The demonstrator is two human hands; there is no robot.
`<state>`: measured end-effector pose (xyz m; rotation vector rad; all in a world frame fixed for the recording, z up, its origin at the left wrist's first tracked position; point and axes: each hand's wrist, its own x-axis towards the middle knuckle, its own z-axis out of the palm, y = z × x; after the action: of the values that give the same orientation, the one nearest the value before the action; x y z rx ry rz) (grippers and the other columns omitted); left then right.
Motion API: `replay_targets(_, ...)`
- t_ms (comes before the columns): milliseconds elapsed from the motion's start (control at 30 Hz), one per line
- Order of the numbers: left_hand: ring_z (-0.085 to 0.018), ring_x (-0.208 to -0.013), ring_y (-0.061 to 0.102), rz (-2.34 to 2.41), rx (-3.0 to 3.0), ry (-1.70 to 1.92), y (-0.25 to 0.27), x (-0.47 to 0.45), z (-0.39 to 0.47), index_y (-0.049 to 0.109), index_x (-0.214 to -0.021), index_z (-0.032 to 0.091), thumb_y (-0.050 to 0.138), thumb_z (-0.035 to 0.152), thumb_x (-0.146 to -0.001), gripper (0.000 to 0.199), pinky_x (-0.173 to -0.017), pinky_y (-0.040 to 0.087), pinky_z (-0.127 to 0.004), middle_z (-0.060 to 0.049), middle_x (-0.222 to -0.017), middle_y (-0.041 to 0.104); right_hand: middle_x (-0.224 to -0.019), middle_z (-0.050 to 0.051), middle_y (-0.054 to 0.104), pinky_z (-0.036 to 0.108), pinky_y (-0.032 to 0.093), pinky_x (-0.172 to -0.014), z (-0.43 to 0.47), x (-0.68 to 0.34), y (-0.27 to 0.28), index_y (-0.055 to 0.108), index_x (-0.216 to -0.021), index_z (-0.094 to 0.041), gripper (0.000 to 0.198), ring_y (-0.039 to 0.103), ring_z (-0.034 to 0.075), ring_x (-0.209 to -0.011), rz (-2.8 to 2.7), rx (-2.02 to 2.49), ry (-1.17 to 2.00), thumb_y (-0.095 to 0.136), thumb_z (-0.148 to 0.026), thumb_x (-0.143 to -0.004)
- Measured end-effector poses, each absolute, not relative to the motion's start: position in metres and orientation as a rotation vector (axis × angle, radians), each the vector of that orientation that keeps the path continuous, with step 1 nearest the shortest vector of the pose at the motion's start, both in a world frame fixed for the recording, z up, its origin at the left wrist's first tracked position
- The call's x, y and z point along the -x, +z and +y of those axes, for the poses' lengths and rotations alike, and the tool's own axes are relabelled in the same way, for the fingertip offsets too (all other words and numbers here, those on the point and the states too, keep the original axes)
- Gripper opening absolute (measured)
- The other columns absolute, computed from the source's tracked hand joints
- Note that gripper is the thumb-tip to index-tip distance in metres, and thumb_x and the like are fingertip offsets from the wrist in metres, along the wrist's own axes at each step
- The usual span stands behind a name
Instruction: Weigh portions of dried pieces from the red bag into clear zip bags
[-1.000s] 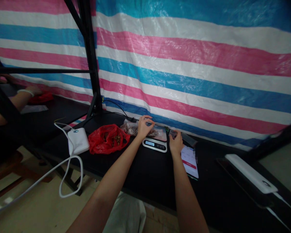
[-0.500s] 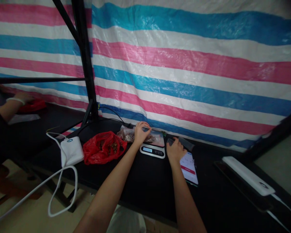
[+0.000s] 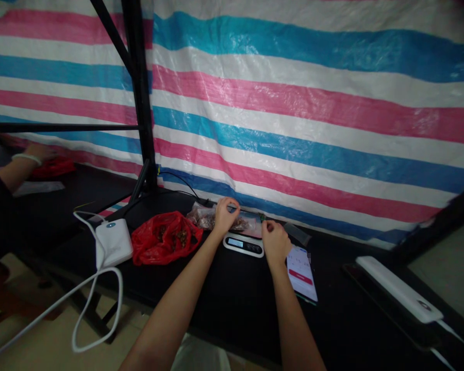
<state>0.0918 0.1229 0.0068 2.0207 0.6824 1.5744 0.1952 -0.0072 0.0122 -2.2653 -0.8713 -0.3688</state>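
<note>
My left hand [image 3: 225, 217] reaches over the kitchen scale [image 3: 243, 245], thumb and fingertip closed together at the upper edge of a clear plastic bag [image 3: 239, 224]. Small brown pieces are inside this bag, which lies on the scale's plate. At the plate's right edge is my right hand [image 3: 276, 241], its fingers pressed together; what they pinch is too small to make out. The scale's display is lit, but its figures are unreadable. Left of the scale lie more filled clear bags [image 3: 201, 215] and an open red plastic bag [image 3: 166, 239] of small brown pieces.
A lit phone [image 3: 301, 273] and a flat clear bag [image 3: 298, 233] lie right of my right hand. A white power bank [image 3: 400, 288] with cables is farther right, a white charger [image 3: 114, 243] at left. Another person's hand [image 3: 38, 152] works beyond the black frame [image 3: 141, 103].
My right hand has moved left, from above the phone to the scale's right edge, and its fingers have closed. My left hand stays at the bag. The view has shifted slightly.
</note>
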Motion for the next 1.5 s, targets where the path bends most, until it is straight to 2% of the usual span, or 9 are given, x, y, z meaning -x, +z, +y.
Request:
replay_targets(100, -0.017, -0.083, 0.054, 0.687, -1.971, 1.604, 0.005, -0.094, 0.124, 0.052, -0.070, 0.020, 0.057, 0.012, -0.068, 0.010, -0.080, 0.040, -0.032, 0.000, -0.078, 0.059, -0.069, 0.004, 0.062, 0.028, 0.034, -0.057, -0.004, -0.191, 0.015, 0.066, -0.085, -0.026, 0.036, 0.056, 0.019, -0.063, -0.860, 2.294, -0.169, 0.044, -0.054, -0.077)
replay_targets(267, -0.015, -0.082, 0.055, 0.651, -1.822, 1.611, 0.004, -0.097, 0.126, 0.045, -0.081, 0.021, 0.061, 0.015, -0.066, 0.023, -0.078, 0.041, -0.029, 0.000, -0.082, 0.059, -0.068, 0.004, 0.062, 0.028, 0.036, -0.056, 0.002, -0.180, 0.010, 0.058, -0.099, -0.026, 0.041, 0.058, 0.020, -0.063, -0.898, 2.310, -0.147, 0.041, -0.057, -0.078)
replay_targets(467, -0.015, -0.085, 0.054, 0.641, -1.804, 1.552, 0.003, -0.099, 0.124, 0.049, -0.082, 0.020, 0.061, 0.018, -0.067, 0.020, -0.081, 0.041, -0.030, -0.001, -0.083, 0.059, -0.072, 0.004, 0.063, 0.027, 0.037, -0.056, 0.006, -0.171, 0.005, 0.062, -0.088, -0.026, 0.023, 0.058, 0.020, -0.065, -0.997, 2.325, -0.080, 0.047, -0.042, -0.080)
replay_targets(700, -0.016, -0.088, 0.059, 0.585, -1.175, 1.477, 0.016, -0.087, 0.141, 0.054, -0.083, 0.018, 0.054, 0.032, -0.075, 0.016, -0.076, 0.043, -0.028, -0.005, -0.089, 0.064, -0.091, 0.003, 0.059, 0.025, 0.041, -0.062, 0.004, -0.178, 0.011, 0.058, -0.089, -0.022, 0.025, 0.055, 0.013, -0.065, -1.352, 1.838, -0.176, 0.038, -0.036, -0.086)
replay_targets(967, -0.018, -0.089, 0.058, 0.241, -1.513, 0.883, 0.017, -0.074, 0.134, 0.063, -0.093, 0.013, 0.066, 0.044, -0.066, 0.042, -0.076, 0.043, -0.026, -0.010, -0.099, 0.064, -0.090, 0.004, 0.059, 0.024, 0.043, -0.054, 0.008, -0.197, 0.005, 0.059, -0.086, -0.019, 0.024, 0.058, 0.014, -0.063, -1.364, 1.526, 0.034, 0.046, -0.039, -0.081)
replay_targets(1100, -0.014, -0.071, 0.058, 0.226, -1.637, 0.625, 0.006, -0.078, 0.131, 0.066, -0.090, 0.010, 0.069, 0.041, -0.063, 0.042, -0.064, 0.042, -0.023, -0.007, -0.082, 0.067, -0.088, 0.002, 0.063, 0.023, 0.040, -0.054, 0.004, -0.196, 0.009, 0.061, -0.082, -0.021, 0.021, 0.058, 0.014, -0.066, -1.345, 1.581, -0.036, 0.051, -0.038, -0.078)
replay_targets(1300, -0.008, -0.049, 0.047, 0.262, -1.673, 0.661, 0.007, -0.079, 0.131, 0.069, -0.084, 0.008, 0.067, 0.042, -0.065, 0.039, -0.046, 0.030, -0.018, -0.001, -0.057, 0.060, -0.075, 0.000, 0.065, 0.025, 0.039, -0.059, -0.002, -0.194, 0.014, 0.065, -0.079, -0.023, 0.023, 0.058, 0.015, -0.064, -1.181, 1.729, -0.150, 0.053, -0.042, -0.076)
replay_targets(1400, -0.008, -0.050, 0.049, 0.259, -1.655, 0.723, 0.012, -0.082, 0.125, 0.069, -0.075, 0.008, 0.065, 0.043, -0.066, 0.037, -0.048, 0.033, -0.018, -0.001, -0.055, 0.060, -0.074, 0.001, 0.065, 0.025, 0.038, -0.058, -0.002, -0.195, 0.014, 0.066, -0.079, -0.022, 0.024, 0.057, 0.015, -0.063, -1.095, 1.702, -0.200, 0.053, -0.042, -0.075)
replay_targets(1500, -0.012, -0.061, 0.057, 0.226, -1.558, 0.688, 0.011, -0.088, 0.118, 0.068, -0.082, 0.010, 0.070, 0.041, -0.062, 0.037, -0.057, 0.043, -0.021, -0.003, -0.068, 0.066, -0.079, 0.002, 0.065, 0.025, 0.040, -0.061, -0.001, -0.201, 0.012, 0.065, -0.079, -0.020, 0.025, 0.055, 0.015, -0.062, -0.970, 1.601, -0.228, 0.052, -0.040, -0.075)
